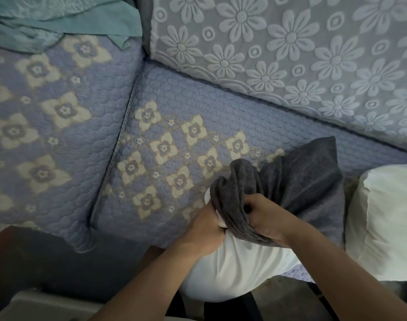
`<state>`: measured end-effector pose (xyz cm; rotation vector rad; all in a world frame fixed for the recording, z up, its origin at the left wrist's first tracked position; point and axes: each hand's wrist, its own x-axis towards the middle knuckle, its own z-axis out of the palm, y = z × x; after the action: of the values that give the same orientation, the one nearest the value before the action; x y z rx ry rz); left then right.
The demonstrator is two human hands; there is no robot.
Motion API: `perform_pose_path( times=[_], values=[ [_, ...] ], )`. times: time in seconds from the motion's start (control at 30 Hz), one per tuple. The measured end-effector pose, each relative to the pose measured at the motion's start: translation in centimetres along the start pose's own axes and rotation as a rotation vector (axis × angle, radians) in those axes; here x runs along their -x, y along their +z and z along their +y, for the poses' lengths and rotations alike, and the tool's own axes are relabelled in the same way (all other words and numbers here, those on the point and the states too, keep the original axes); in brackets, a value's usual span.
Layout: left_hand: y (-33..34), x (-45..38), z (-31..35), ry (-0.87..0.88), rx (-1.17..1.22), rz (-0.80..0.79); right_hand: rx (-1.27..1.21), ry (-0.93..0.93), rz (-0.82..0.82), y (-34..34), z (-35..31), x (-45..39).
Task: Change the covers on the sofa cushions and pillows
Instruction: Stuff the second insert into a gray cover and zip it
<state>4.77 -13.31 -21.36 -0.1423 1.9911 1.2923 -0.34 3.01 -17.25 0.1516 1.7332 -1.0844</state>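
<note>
My left hand (206, 224) pinches white pillow (232, 272) corner; my right hand (265, 218) fists bunched grey cover (297, 181). Cover extends beyond knuckles, pillow bulk below wrists. Hands touching.

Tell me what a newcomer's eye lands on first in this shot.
At bottom centre, the left hand and right hand grip a bunched dark grey cover partly over a white pillow. Another bare white pillow sits at the right edge. Behind, a pale blue cushion with raised daisies leans against the sofa back.
</note>
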Motion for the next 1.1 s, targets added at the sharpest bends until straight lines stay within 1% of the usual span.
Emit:
perform_pose_path(
  times=[0.13, 0.17, 0.2, 0.23, 0.3, 0.33, 0.37, 0.43, 0.5, 0.53, 0.63, 0.67, 0.7, 0.77, 0.83, 0.9, 0.93, 0.97, 1.03, 1.1],
  values=[
    [-0.3, -0.4, 1.3, -0.038, -0.127, -0.149, 0.409, -0.16, 0.152, 0.6, 0.3, -1.0],
    [-0.5, -0.5, 1.3, -0.056, -0.089, -0.182, 0.498, -0.178, 0.159, 0.7, 0.3, -1.2],
    [-0.7, -0.4, 0.9, -0.071, 0.034, -0.218, 0.541, -0.165, 0.128, 0.6, 0.4, -1.1],
    [-1.0, -0.1, 0.3, -0.095, 0.226, -0.245, 0.529, -0.127, 0.084, 0.4, 0.4, -0.8],
    [-1.5, 1.2, -1.0, -0.176, 0.69, -0.265, 0.483, -0.081, 0.005, -0.2, 0.4, -0.1],
    [-1.6, 2.0, -1.6, -0.21, 0.886, -0.232, 0.473, -0.087, -0.022, -0.5, 0.3, 0.3],
    [-1.4, 2.7, -2.1, -0.242, 0.986, -0.161, 0.478, -0.08, -0.049, -0.6, 0.2, 0.5],
    [-0.4, 3.2, -2.7, -0.294, 0.943, 0.033, 0.524, -0.087, -0.09, -0.6, 0.1, 0.7],
    [0.6, 2.9, -2.1, -0.322, 0.869, 0.193, 0.584, -0.116, -0.077, -0.2, 0.2, 0.7],
    [0.8, 2.5, -1.6, -0.299, 0.834, 0.215, 0.603, -0.122, -0.067, 0.0, 0.4, 0.7],
    [1.1, 1.2, 0.3, -0.151, 0.562, 0.117, 0.61, -0.068, -0.062, -0.2, 0.0, 0.9],
    [1.2, 1.0, 0.5, -0.136, 0.531, 0.109, 0.615, -0.058, -0.054, -0.2, -0.2, 1.0],
    [1.3, 0.9, 0.8, -0.153, 0.569, 0.138, 0.629, -0.051, -0.042, -0.2, -0.4, 1.0],
    [1.5, 1.1, 1.0, -0.239, 0.733, 0.228, 0.708, -0.012, -0.022, 0.1, -0.3, 1.2],
    [1.9, 1.3, 0.8, -0.313, 0.794, 0.311, 0.778, 0.037, -0.012, 0.5, 0.0, 1.4],
    [2.0, 1.7, 0.8, -0.374, 0.871, 0.349, 0.802, 0.071, 0.04, 0.8, -0.1, 1.8],
    [2.0, 1.8, 0.7, -0.393, 0.911, 0.337, 0.812, 0.091, 0.05, 1.0, -0.2, 2.0],
    [1.7, 2.1, 0.8, -0.41, 0.938, 0.291, 0.818, 0.111, 0.044, 1.2, -0.3, 2.2],
    [0.9, 2.6, 0.8, -0.445, 1.069, 0.114, 0.822, 0.15, 0.007, 1.4, -0.7, 2.9],
    [-0.4, 2.6, 1.0, -0.524, 1.233, -0.062, 0.797, 0.144, 0.007, 1.6, -0.8, 3.3]
  ],
)
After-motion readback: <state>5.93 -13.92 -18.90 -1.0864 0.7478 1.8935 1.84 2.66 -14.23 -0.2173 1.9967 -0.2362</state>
